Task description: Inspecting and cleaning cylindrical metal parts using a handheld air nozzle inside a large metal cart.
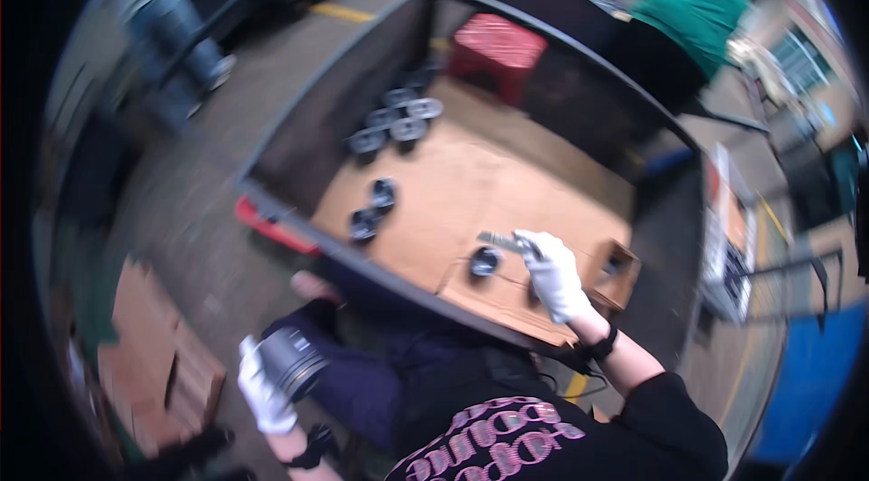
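My left hand (263, 388), in a white glove, grips a dark grey piston (291, 363), a metal cylinder with grooves near one end. It is held low on the left, outside the large dark bin (312, 92). My gloved right hand (554, 277) reaches over the bin's near side, its fingers closed on a slim grey metal tool (501, 241) whose exact kind is blurred. Just below the tool, a short dark cylindrical part (484, 262) stands on the cardboard sheet (471, 169) lining the bin.
Several round metal parts (398, 123) cluster at the bin's left side, with a pair (372, 209) nearer. A red crate (496, 51) sits in the far corner, a small cardboard box (613, 275) at the right. A person in green (692, 6) works beyond; flattened cardboard (163, 363) lies at left.
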Motion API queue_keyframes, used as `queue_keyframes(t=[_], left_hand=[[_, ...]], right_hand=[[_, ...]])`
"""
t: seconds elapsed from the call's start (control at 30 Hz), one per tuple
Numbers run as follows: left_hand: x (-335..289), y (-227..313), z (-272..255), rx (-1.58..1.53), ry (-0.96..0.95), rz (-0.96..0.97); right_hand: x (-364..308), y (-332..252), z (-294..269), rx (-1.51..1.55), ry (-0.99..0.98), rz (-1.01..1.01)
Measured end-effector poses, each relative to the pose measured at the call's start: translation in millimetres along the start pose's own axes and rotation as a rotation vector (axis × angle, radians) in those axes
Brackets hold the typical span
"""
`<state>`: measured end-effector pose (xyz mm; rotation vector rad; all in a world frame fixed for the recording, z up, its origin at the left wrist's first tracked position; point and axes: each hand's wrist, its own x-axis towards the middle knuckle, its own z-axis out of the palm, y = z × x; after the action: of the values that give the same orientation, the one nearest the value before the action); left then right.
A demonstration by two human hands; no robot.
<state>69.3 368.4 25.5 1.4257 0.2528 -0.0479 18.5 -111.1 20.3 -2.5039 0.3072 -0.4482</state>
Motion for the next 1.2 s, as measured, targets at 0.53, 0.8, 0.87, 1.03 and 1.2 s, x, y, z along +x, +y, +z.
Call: queue_keyframes(t=[0.53, 0.8, 0.87, 1.03, 1.2], left_hand=[[29, 11, 49, -0.079, -0.057, -0.036], [41, 14, 71, -0.074, 0.007, 0.081], [30, 27, 77, 0.023, 0.011, 0.224], [5, 57, 78, -0.006, 0.141, 0.262], [5, 53, 70, -0.026, 0.034, 0.392]], right_hand=[[-68, 295, -62, -0.407, -0.186, 0.901], [65, -102, 17, 1.615, -0.901, 0.493], [48, -164, 49, 1.624, -1.234, 0.741], [12, -226, 107, 2.285, -1.872, 1.438], [20, -242, 102, 2.266, -1.788, 1.612]])
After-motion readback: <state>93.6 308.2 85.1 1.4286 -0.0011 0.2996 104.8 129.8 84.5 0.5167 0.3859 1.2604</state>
